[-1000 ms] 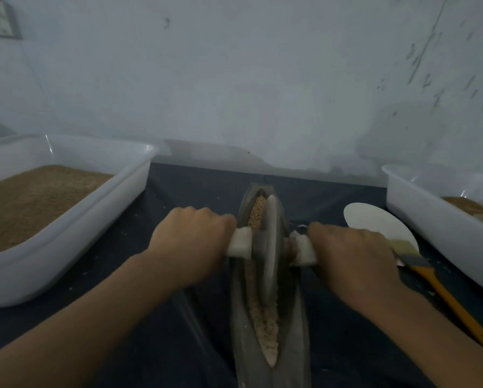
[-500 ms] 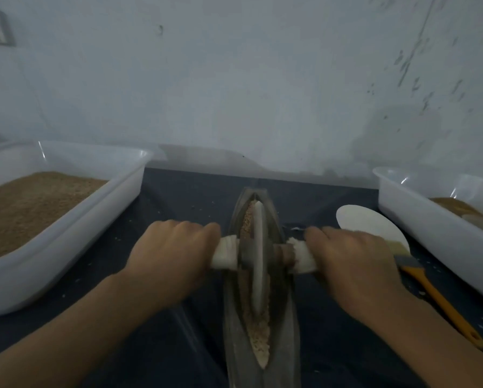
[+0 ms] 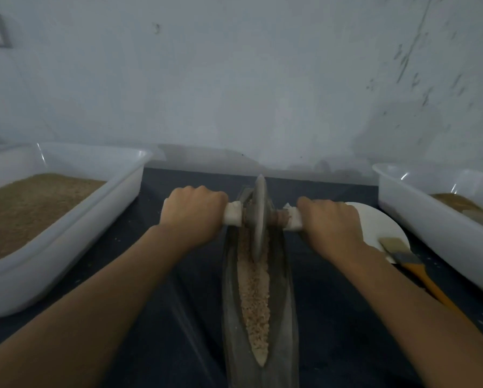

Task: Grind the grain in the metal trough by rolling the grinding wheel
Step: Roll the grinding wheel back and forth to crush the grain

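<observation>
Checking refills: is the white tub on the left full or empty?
Partly full. The left tub holds a level bed of brown grain lying below its rim; bare white wall shows above it.

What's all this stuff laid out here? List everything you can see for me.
metal trough: one, dark grey, centre of the table, running away from the person
grain: one strip, pale tan, along the bottom of the trough
grinding wheel: one, grey disc, upright near the trough's far end
handle wraps: two, white, either side of the wheel
left tub: one, white, holding brown meal, far left
right tub: one, white, partly filled with brown, far right
plate: one, white, right of the trough
brush: one, orange handle, bristles on the plate
table: dark covering
wall: pale, marked
left hand: grip on the left handle
right hand: grip on the right handle
</observation>
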`<state>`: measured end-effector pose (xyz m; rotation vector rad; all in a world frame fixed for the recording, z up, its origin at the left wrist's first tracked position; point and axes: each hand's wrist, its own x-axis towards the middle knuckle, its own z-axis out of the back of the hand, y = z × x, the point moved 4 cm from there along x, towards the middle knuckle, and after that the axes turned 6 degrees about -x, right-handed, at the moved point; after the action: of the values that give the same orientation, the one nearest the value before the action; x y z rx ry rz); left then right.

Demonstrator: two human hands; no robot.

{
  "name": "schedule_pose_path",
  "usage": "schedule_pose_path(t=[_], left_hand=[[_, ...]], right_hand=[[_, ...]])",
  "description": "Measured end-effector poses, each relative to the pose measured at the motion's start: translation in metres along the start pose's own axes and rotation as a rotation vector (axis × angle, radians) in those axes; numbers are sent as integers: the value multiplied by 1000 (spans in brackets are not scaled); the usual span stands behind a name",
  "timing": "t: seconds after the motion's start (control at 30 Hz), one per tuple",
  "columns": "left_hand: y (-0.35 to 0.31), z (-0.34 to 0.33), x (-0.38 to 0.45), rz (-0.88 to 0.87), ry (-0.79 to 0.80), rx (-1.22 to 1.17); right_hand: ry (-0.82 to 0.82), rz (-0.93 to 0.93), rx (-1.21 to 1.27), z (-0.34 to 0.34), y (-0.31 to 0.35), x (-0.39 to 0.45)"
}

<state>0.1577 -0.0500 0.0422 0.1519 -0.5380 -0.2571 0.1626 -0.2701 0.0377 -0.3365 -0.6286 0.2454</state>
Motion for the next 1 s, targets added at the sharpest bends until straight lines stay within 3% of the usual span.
schedule_pose_path(t=[0.1, 0.17, 0.37, 0.77, 0.93, 1.0], left_hand=[[-1, 7, -8, -4, 48, -15], [-5, 16, -27, -32, 65, -33], [-15, 57, -80, -236, 10, 13], [6, -5, -9, 20, 1, -89], [-1, 10, -37, 32, 17, -98], [-5, 24, -58, 10, 31, -131]], right_hand=[[35, 37, 20, 9, 1, -10], [-26, 96, 65, 25, 1, -33], [-75, 162, 174, 61, -2, -92], [-9, 52, -112, 11, 4, 1], [37, 95, -77, 35, 7, -25], [-33, 132, -21, 57, 9, -52]])
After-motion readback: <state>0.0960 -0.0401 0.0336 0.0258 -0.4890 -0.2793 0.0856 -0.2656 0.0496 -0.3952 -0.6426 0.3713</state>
